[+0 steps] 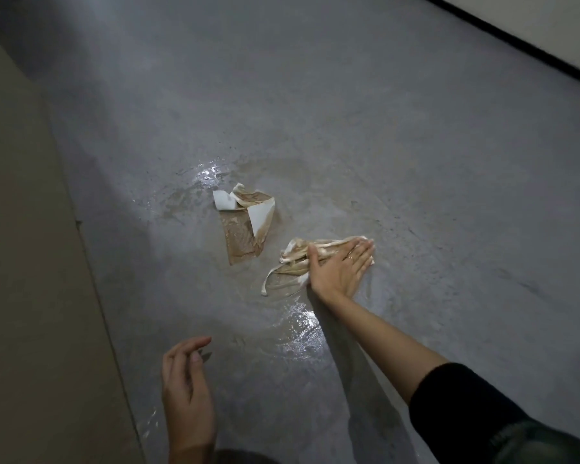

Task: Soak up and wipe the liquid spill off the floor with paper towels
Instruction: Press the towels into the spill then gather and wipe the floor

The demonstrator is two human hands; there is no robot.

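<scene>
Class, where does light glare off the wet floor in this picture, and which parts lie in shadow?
Head view: glare on wet floor below the right hand and beyond the soaked paper towel; the near left floor and left hand sit dim; edges curve from the wide lens.

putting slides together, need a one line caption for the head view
Right hand presses a soaked paper towel flat on the wet grey floor; a second stained towel lies beside it.

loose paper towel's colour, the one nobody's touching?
Loose paper towel: white, largely stained brown; head view.
</scene>
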